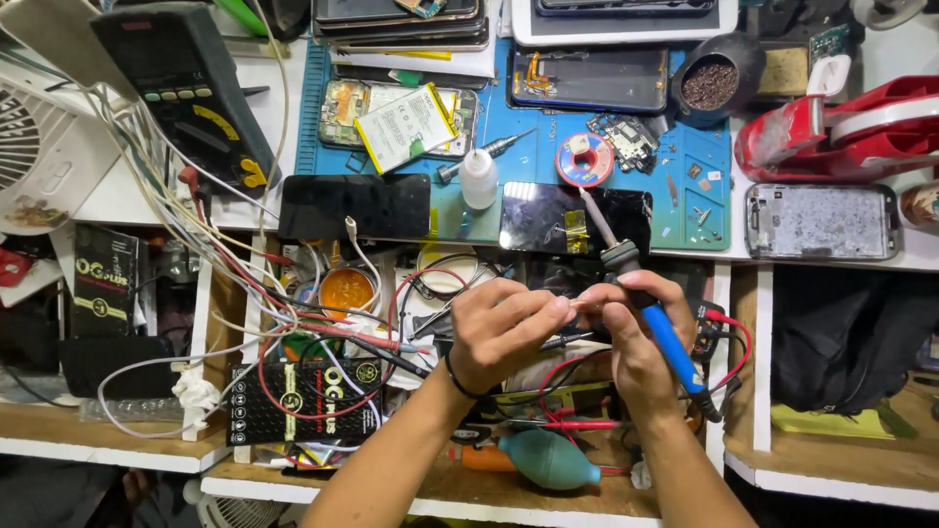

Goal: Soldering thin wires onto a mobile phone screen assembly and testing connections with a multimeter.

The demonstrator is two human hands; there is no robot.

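soldering iron [653, 315] in right hand [641, 342], left hand [499, 332] beside it, mat [704, 210] behind, multimeter [186, 83] far left

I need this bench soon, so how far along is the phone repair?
Done: one phone lies opened, battery lifted out. In hand: the right hand holds a blue soldering iron, its tip up, while the left hand pinches something small against it. Left: the circuit board sits loose and the phone is unassembled.
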